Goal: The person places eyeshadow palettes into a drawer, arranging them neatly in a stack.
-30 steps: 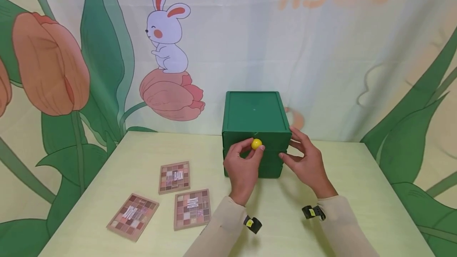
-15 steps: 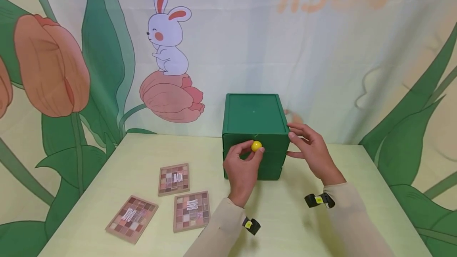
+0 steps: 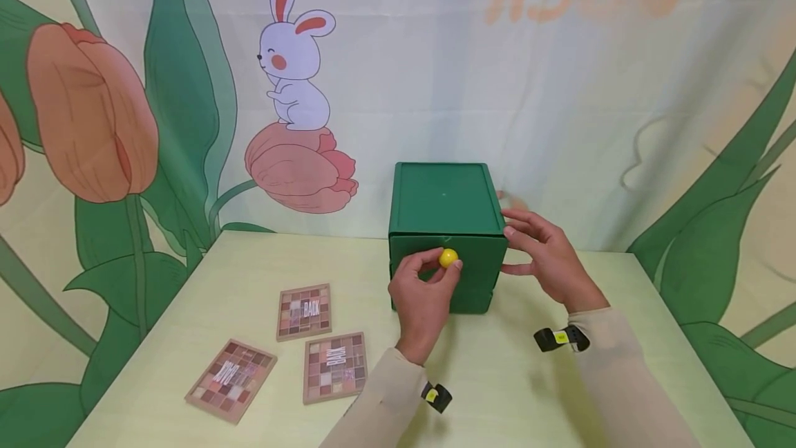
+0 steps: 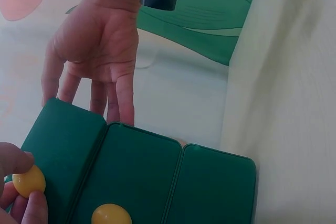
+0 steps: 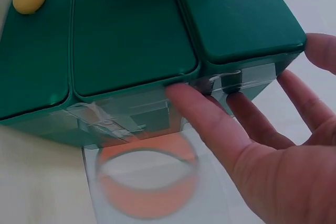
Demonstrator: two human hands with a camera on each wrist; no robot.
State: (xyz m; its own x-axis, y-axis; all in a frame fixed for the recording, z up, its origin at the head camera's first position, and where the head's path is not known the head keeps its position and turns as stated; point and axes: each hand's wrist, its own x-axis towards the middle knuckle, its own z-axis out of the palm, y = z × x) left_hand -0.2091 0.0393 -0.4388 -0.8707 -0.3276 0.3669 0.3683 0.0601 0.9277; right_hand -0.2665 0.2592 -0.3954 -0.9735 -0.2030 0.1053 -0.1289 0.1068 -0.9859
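Note:
A green drawer cabinet [image 3: 443,199] stands at the back of the table, its drawers stacked, with round yellow knobs on the fronts. My left hand [image 3: 423,296] pinches the top drawer's yellow knob [image 3: 448,258] between thumb and fingers. A thin dark gap runs along the upper edge of that drawer front [image 3: 481,258]. On the cabinet's right side, my right hand [image 3: 550,254] rests its spread fingertips by the top corner and lower down. Clear tape [image 5: 110,124] shows along that side in the right wrist view. Another yellow knob [image 4: 112,214] appears on the middle drawer in the left wrist view.
Three flat makeup palettes [image 3: 305,312] lie to the left on the pale yellow table [image 3: 497,393]. Behind the cabinet hangs a printed backdrop [image 3: 560,109] with a rabbit, tulips and leaves. Black straps [image 3: 562,338] are worn at both wrists.
My right hand has shifted up and right, its thumb leaving the front edge for the side. My left hand keeps its pinch on the knob, and the top drawer front has come slightly forward.

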